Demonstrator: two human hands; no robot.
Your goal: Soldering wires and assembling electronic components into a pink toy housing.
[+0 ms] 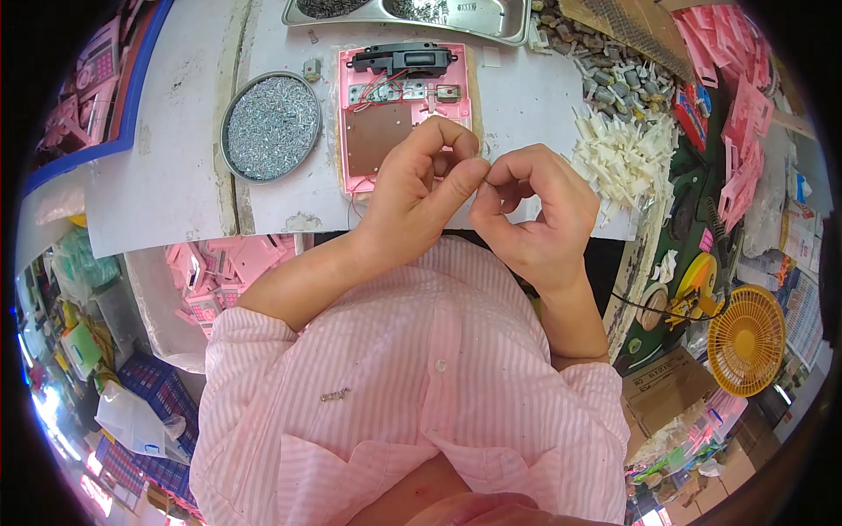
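Note:
In front of my chest both hands meet at their fingertips. My left hand (pixel 412 188) is closed, thumb against the curled fingers, over the lower right part of a pink plastic housing (pixel 345 162). My right hand (pixel 544 210) pinches thumb and forefinger right beside the left thumb. Something tiny and dark may sit between the fingertips, too small to name. The housing lies open on a pad, with a black plastic mechanism (pixel 399 60) across its top, a metal strip (pixel 373 93) with red wires below, and a brown board (pixel 375 140) partly covered by my left hand.
A round tray of small silvery screws (pixel 272 127) stands left of the housing. Behind is a metal tray (pixel 478 24) with small parts. White plastic pieces (pixel 623 162) and small motors (pixel 614 83) are heaped at right. Pink parts (pixel 206 276) fill a bin left of my lap.

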